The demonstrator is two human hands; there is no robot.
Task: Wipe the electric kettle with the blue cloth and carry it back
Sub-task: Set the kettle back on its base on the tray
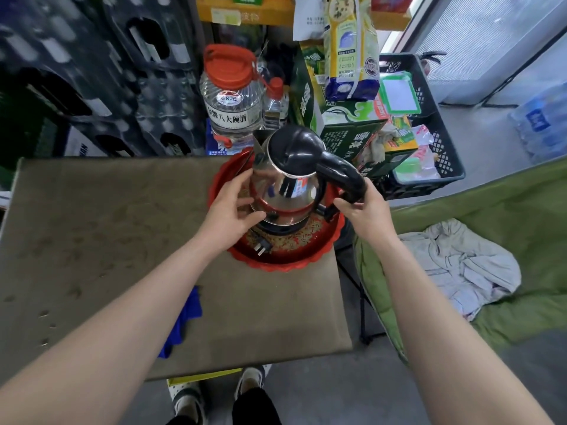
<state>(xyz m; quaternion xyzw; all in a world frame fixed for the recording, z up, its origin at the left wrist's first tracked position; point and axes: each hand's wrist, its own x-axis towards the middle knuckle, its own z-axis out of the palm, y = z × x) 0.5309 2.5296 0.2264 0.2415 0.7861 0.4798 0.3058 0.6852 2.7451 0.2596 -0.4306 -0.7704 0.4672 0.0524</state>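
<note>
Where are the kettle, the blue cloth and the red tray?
kettle [283, 191], head view, shiny steel body.
blue cloth [186, 317], head view, its middle fold.
red tray [276, 265], head view, near rim.

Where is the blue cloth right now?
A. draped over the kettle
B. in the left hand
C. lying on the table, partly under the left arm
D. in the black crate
C: the blue cloth lies on the table, partly hidden by the left arm, while the left hand and right hand are on the kettle.
</note>
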